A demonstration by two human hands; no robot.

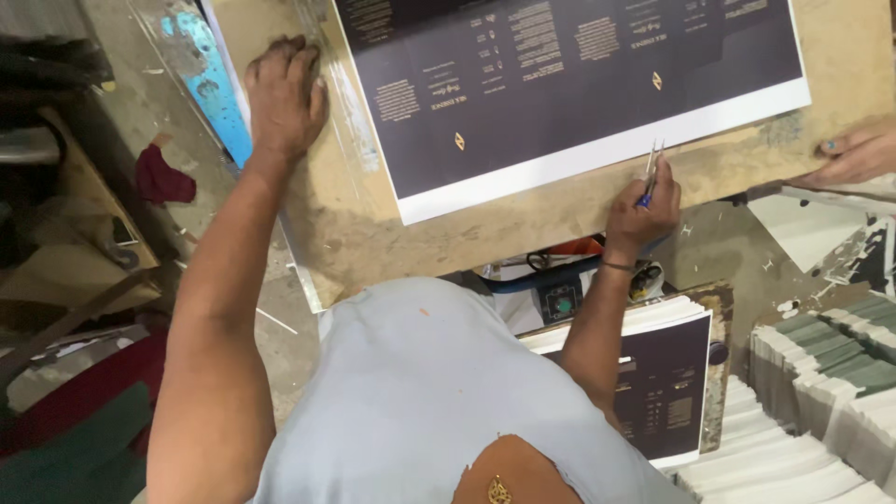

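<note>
- left hand (285,93) flat on the brown board (355,233), just beside the big dark printed sheet (569,84)
- right hand (642,210) pinching thin metal tweezers (652,168), tips at the sheet's white edge
- somebody else's hand (854,157) on the board's far right
- stack of same sheets (667,383) below

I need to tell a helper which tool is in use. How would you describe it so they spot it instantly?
On the brown board lies a dark printed sheet. At its white lower edge, the right hand holds thin metal tweezers, the only shiny, pointed thing there.
</note>
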